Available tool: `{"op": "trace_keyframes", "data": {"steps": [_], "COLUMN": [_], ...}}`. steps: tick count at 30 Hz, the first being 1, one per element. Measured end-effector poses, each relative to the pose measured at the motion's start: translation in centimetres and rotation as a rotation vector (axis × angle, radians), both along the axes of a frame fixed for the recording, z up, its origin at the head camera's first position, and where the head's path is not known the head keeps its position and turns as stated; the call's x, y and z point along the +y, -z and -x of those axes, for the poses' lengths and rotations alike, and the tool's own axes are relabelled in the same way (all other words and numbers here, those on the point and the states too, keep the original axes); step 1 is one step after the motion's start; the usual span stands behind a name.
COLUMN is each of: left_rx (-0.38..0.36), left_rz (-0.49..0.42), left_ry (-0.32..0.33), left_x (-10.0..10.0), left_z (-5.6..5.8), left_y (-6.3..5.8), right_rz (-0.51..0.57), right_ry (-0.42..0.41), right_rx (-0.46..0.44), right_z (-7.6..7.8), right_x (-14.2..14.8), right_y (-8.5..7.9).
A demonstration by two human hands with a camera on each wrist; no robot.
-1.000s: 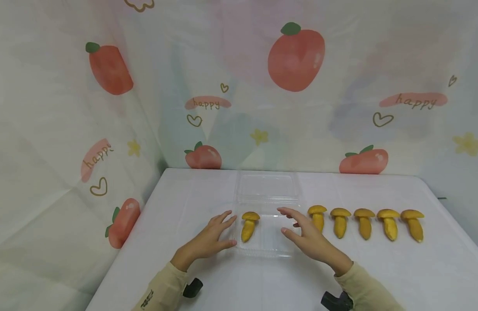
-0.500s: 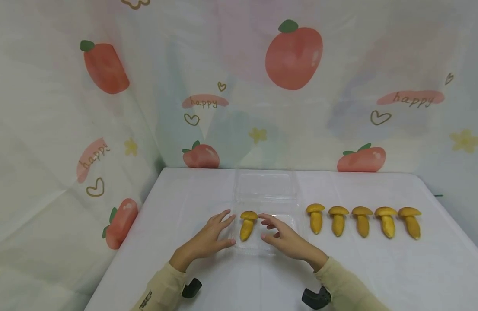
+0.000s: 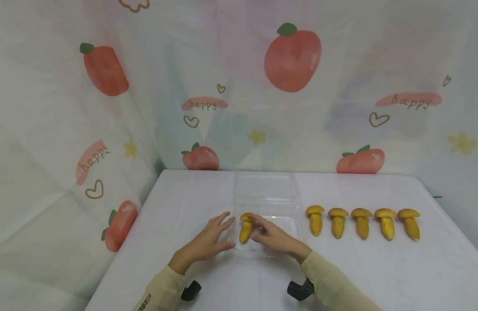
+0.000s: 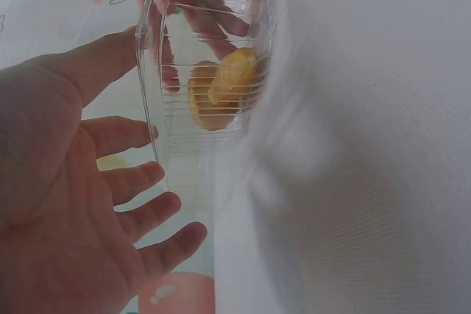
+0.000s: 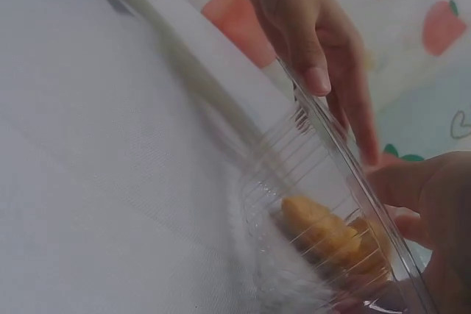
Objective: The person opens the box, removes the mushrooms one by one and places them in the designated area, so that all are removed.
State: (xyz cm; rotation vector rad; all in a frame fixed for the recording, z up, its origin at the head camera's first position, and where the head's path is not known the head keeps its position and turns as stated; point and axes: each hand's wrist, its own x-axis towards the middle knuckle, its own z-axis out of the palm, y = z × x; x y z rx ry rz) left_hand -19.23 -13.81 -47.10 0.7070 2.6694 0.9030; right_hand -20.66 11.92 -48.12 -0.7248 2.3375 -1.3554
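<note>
A clear plastic clamshell box (image 3: 279,248) stands with its lid laid back, and one yellow toy mushroom (image 3: 245,232) lies in its left part. My left hand (image 3: 204,244) is spread at the box's left side, with thumb and fingertips right at the rim (image 4: 151,119). Over the box, my right hand (image 3: 278,238) reaches in from the right. Its forefinger overlaps the mushroom's cap in the head view, and its thumb is close beside the stem. Through the ribbed wall, the left wrist view shows the mushroom (image 4: 228,86) with the right fingers (image 4: 210,23) near it.
Several more yellow mushrooms (image 3: 362,224) lie in a row right of the box. The open lid (image 3: 266,185) extends toward the back of the white-covered table (image 3: 192,190). A fruit-print cloth (image 3: 231,86) hangs behind and to the left.
My right hand has moved left from beside the row of mushrooms, across the box to the mushroom in it. The left hand stays at the box's left rim.
</note>
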Motion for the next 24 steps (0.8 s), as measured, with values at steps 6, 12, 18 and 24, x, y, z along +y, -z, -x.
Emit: {"op": "trace_keyframes", "data": {"steps": [6,12,18,24], "left_rx": [0.005,0.016,0.024,0.026], "left_rz": [-0.015,-0.011,-0.014,-0.013], "left_ry": [0.009,0.005,0.013,0.02], "left_x": [-0.01,-0.08,-0.08,-0.05], "left_z": [-0.2,-0.19,-0.14,-0.1], "left_y": [-0.06,-0.14,-0.21,-0.17], "right_rz": [0.024,0.023,0.026,0.047], "right_ry": [-0.038,-0.046,-0.035,-0.022], "right_rx": [0.012,0.036,0.067,0.135], "right_z": [0.38,0.63,0.54,0.57], "right_x": [-0.14,-0.48,-0.49,-0.3], "right_y": [0.31,0.29,0.21,0.18]}}
